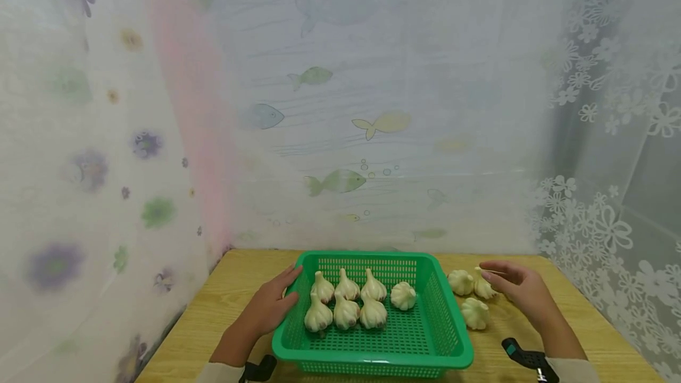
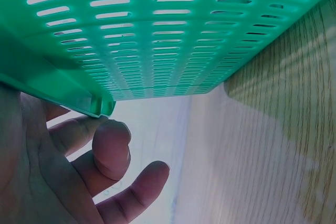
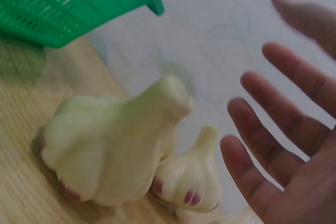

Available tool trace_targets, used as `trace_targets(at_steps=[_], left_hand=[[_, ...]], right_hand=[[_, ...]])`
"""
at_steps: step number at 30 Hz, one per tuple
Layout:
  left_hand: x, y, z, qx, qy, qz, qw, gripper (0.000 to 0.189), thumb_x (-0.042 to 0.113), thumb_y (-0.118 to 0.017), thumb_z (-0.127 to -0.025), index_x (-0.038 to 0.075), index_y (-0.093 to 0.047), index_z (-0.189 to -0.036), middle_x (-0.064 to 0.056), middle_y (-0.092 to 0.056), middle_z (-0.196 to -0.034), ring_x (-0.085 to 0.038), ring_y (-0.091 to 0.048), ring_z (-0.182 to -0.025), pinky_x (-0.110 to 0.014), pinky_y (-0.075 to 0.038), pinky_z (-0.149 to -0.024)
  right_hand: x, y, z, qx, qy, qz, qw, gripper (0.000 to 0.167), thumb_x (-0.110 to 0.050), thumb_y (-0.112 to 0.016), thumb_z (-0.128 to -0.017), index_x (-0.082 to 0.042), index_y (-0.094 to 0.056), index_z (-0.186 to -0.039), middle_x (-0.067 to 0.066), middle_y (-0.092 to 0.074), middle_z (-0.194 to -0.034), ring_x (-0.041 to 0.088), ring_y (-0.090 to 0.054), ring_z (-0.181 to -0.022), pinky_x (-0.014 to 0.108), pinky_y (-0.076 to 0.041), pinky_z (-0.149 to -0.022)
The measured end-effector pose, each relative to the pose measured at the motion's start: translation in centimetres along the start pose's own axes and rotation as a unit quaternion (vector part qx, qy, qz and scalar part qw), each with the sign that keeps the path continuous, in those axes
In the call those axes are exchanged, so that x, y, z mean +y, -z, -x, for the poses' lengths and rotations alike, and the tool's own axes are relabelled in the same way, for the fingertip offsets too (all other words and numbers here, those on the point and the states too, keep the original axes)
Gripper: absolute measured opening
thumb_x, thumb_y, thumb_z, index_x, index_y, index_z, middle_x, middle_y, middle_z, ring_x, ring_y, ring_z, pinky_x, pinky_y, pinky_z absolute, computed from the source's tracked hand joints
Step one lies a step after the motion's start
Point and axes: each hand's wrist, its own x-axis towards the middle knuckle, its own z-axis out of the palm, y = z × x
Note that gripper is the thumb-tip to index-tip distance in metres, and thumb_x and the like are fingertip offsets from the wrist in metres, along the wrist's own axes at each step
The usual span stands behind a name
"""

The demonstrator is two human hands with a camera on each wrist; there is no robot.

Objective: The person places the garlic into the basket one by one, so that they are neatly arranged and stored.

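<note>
A green plastic basket (image 1: 372,357) stands on the table with several garlic bulbs (image 1: 347,314) inside, most in two rows toward its left. My left hand (image 1: 269,306) rests at the basket's left rim, touching it with loosely extended fingers; in the left wrist view several fingers (image 2: 111,148) spread below the rim. To the right of the basket, my right hand (image 1: 518,288) hovers with spread fingers near loose garlic bulbs (image 1: 474,313). Between it and the basket in the right wrist view are a large garlic bulb (image 3: 113,150) and a smaller-looking one (image 3: 190,179). Nothing is held in the right hand.
The wooden table (image 1: 213,294) carries the basket and loose bulbs. A patterned curtain (image 1: 383,205) hangs right behind it, with more sheeting at both sides. Black wrist straps (image 1: 524,356) show near the front edge.
</note>
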Motion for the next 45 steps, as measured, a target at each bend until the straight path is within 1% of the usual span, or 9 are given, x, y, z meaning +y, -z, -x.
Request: trace_targets(at_steps=[3, 7, 10, 17, 22, 26, 32, 39, 45], left_hand=[[0.0, 0.0, 0.0, 0.002, 0.001, 0.001, 1.0, 0.058, 0.02, -0.046, -0.106, 0.016, -0.036, -0.163, -0.006, -0.028, -0.17, -0.038, -0.03, -0.155, -0.064, -0.033, -0.118], [-0.1, 0.0, 0.0, 0.002, 0.001, 0.002, 1.0, 0.058, 0.02, -0.046, -0.106, 0.016, -0.036, -0.163, -0.004, -0.027, -0.17, -0.038, -0.03, -0.155, -0.064, -0.033, -0.118], [-0.1, 0.0, 0.0, 0.0, 0.001, 0.002, 1.0, 0.058, 0.021, -0.046, -0.106, 0.017, -0.035, -0.163, -0.005, -0.027, -0.171, -0.038, -0.03, -0.155, -0.064, -0.033, -0.118], [-0.3, -0.1, -0.1, -0.002, -0.001, 0.001, 1.0, 0.058, 0.022, -0.045, -0.107, 0.018, -0.035, -0.164, -0.005, -0.027, -0.171, -0.038, -0.029, -0.156, -0.065, -0.033, -0.118], [-0.5, -0.2, -0.2, 0.001, -0.004, -0.004, 1.0, 0.058, 0.023, -0.046, -0.106, 0.019, -0.035, -0.163, -0.003, -0.027, -0.171, -0.037, -0.029, -0.156, -0.065, -0.033, -0.118], [-0.6, -0.2, -0.3, 0.002, -0.006, -0.007, 1.0, 0.058, 0.023, -0.046, -0.106, 0.019, -0.035, -0.163, -0.004, -0.028, -0.17, -0.037, -0.03, -0.156, -0.064, -0.032, -0.119], [-0.7, -0.2, -0.3, 0.001, -0.007, -0.004, 1.0, 0.059, 0.023, -0.046, -0.106, 0.018, -0.036, -0.163, -0.007, -0.028, -0.171, -0.037, -0.03, -0.156, -0.064, -0.032, -0.119], [-0.6, -0.3, -0.2, -0.001, -0.008, -0.002, 1.0, 0.058, 0.023, -0.045, -0.106, 0.018, -0.035, -0.163, -0.008, -0.027, -0.171, -0.038, -0.029, -0.156, -0.065, -0.032, -0.118], [-0.6, -0.3, -0.2, 0.001, -0.005, -0.004, 1.0, 0.058, 0.022, -0.046, -0.106, 0.019, -0.035, -0.163, -0.005, -0.027, -0.171, -0.037, -0.03, -0.155, -0.064, -0.033, -0.118]], right_hand=[[1.1, 0.0, 0.1, -0.043, 0.04, -0.045, 0.9973, 0.047, -0.025, -0.055, -0.109, 0.002, -0.054, -0.147, -0.019, -0.067, -0.13, -0.001, -0.066, -0.111, 0.031, -0.059, -0.088], [2.2, -0.3, 0.2, -0.087, 0.072, -0.081, 0.9902, 0.045, -0.013, -0.052, -0.108, 0.009, -0.05, -0.148, -0.012, -0.066, -0.137, 0.0, -0.064, -0.117, 0.031, -0.058, -0.093], [2.7, -0.5, 0.2, -0.101, 0.067, -0.096, 0.9879, 0.046, -0.011, -0.056, -0.106, 0.009, -0.049, -0.148, -0.008, -0.066, -0.138, 0.005, -0.066, -0.118, 0.032, -0.059, -0.093], [3.7, -0.5, 0.2, -0.139, 0.05, -0.105, 0.9834, 0.051, -0.007, -0.06, -0.103, 0.012, -0.046, -0.148, -0.012, -0.066, -0.137, 0.009, -0.067, -0.12, 0.028, -0.058, -0.092], [4.3, -0.5, -0.1, -0.151, 0.026, -0.083, 0.9847, 0.054, -0.01, -0.061, -0.103, 0.01, -0.045, -0.15, 0.002, -0.066, -0.14, 0.01, -0.067, -0.121, 0.03, -0.058, -0.092], [4.5, -0.6, -0.3, -0.164, 0.015, -0.064, 0.9843, 0.054, -0.013, -0.063, -0.102, 0.008, -0.047, -0.149, 0.012, -0.062, -0.144, 0.006, -0.064, -0.122, 0.029, -0.057, -0.092], [4.5, -0.9, -0.3, -0.199, 0.028, -0.064, 0.9776, 0.052, -0.011, -0.061, -0.103, 0.01, -0.047, -0.149, 0.013, -0.057, -0.15, -0.004, -0.057, -0.127, 0.023, -0.053, -0.096], [4.7, -1.4, -0.3, -0.203, 0.016, -0.071, 0.9765, 0.051, -0.012, -0.064, -0.101, 0.006, -0.051, -0.147, 0.015, -0.053, -0.152, -0.014, -0.052, -0.124, 0.02, -0.05, -0.096], [5.2, -1.5, -0.4, -0.218, 0.023, -0.07, 0.9732, 0.052, -0.013, -0.065, -0.101, 0.008, -0.052, -0.146, 0.029, -0.045, -0.155, -0.021, -0.048, -0.12, 0.019, -0.05, -0.094]])
